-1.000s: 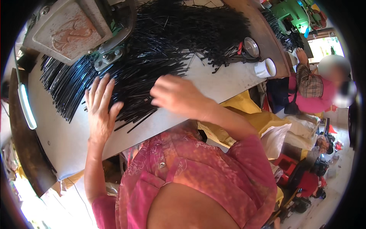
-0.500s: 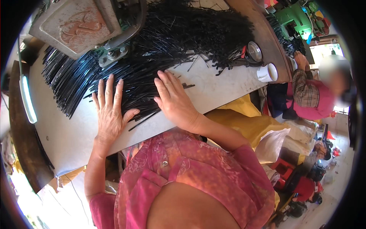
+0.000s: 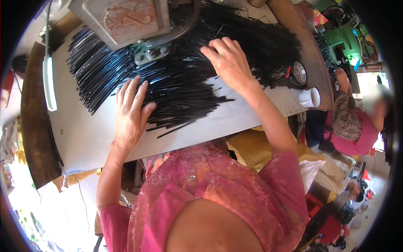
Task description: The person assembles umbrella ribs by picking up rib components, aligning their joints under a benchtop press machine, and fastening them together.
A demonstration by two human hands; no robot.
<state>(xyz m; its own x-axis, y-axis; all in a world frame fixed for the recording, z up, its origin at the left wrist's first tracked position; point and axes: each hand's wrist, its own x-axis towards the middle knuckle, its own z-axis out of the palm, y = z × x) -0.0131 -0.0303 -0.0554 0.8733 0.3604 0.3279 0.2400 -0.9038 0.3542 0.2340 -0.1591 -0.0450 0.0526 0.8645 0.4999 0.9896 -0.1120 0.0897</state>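
Thin black strips (image 3: 184, 105) lie in a thick layer across a pale worktable. My left hand (image 3: 131, 115) rests on their near left part, fingers stretched and thumb apart. Farther back and to the right, my right hand (image 3: 230, 63) reaches over the larger dark heap (image 3: 268, 40). Its fingers are bent but spread a little, with no strip visibly gripped; the fingertips are partly hidden. Beyond my left hand, a machine head (image 3: 126, 21) with a metal foot (image 3: 152, 55) stands over the strips.
A pale worktable (image 3: 176, 140) has a dark wooden rim (image 3: 35, 113) at left. A lit tube lamp (image 3: 49, 84) hangs there. A white cup (image 3: 310, 98) and a round metal dish (image 3: 299, 73) sit at right. Beyond are a person's checked sleeve (image 3: 346, 117) and a green machine (image 3: 346, 46).
My right hand has lifted off the near strips and moved away, up and right, to the far heap. The left hand stays on the strips. The whole view has shifted.
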